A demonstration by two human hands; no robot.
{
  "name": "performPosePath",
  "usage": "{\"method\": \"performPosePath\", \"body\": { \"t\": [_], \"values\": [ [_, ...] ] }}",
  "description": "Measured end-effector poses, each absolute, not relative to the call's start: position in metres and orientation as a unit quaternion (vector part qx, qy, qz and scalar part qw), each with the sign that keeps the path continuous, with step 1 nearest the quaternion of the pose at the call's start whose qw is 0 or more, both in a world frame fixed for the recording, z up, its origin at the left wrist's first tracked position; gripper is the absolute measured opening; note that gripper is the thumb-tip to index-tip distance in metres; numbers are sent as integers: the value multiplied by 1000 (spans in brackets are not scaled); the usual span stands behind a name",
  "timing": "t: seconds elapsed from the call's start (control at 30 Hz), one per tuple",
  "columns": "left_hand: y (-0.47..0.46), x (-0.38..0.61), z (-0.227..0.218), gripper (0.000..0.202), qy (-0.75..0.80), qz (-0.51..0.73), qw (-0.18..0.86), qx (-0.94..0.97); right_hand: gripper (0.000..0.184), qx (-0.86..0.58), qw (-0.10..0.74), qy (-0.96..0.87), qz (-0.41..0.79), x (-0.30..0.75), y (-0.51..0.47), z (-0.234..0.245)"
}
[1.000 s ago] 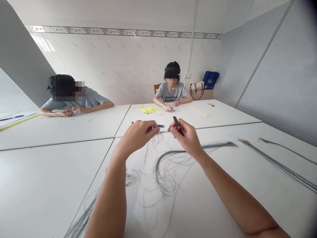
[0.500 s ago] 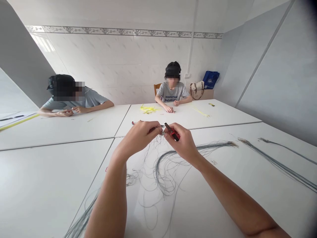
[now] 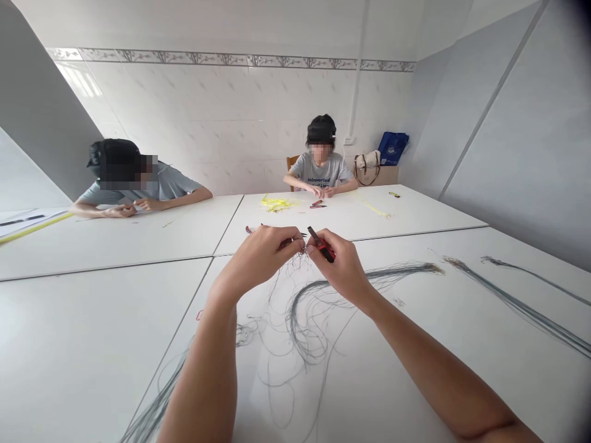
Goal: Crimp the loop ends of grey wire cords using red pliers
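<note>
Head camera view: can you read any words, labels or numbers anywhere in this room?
"introverted" on the seated person's T-shirt; the line below it is too blurred to read.
Blue bag: nothing legible.
Red tool: nothing legible.

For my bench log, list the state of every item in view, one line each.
Left hand: closed around a dark-tipped tool
Right hand: gripping a red-and-black tool
Grey wires: loose and looping across the table, some ends up at the hands
Yellow strands: heaped on the far table
Small red tool: lying on the far table
Blue bag: standing by the wall
</note>
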State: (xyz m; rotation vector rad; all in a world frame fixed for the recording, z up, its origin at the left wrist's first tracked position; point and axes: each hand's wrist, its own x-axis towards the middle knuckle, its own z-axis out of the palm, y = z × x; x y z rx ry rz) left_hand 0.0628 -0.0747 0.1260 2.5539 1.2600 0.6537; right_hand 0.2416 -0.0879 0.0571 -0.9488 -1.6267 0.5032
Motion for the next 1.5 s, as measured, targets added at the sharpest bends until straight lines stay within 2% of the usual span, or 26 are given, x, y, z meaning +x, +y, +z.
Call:
{"method": "performPosePath", "body": {
  "t": [0.37,0.53,0.83,1.1,1.33,1.4,1.5],
  "values": [
    [-74,62,128,29,442,230,101,861,15,-381,590,-673,234,243,-87,59],
    [-68,56,128,31,483,242,91,837,17,-364,634,-638,242,251,-86,64],
    [-60,46,125,34,507,251,99,819,16,-254,715,-590,276,269,-90,76],
    [-51,37,122,32,543,261,75,794,20,-197,772,-534,284,285,-108,102],
    [-41,27,115,32,571,257,38,779,9,-153,831,-438,307,309,-127,125],
    [-37,23,112,32,574,254,33,778,16,-147,848,-405,307,315,-135,132],
    [-31,18,109,32,573,251,31,779,42,-155,864,-378,295,326,-147,140]
  ]
}}
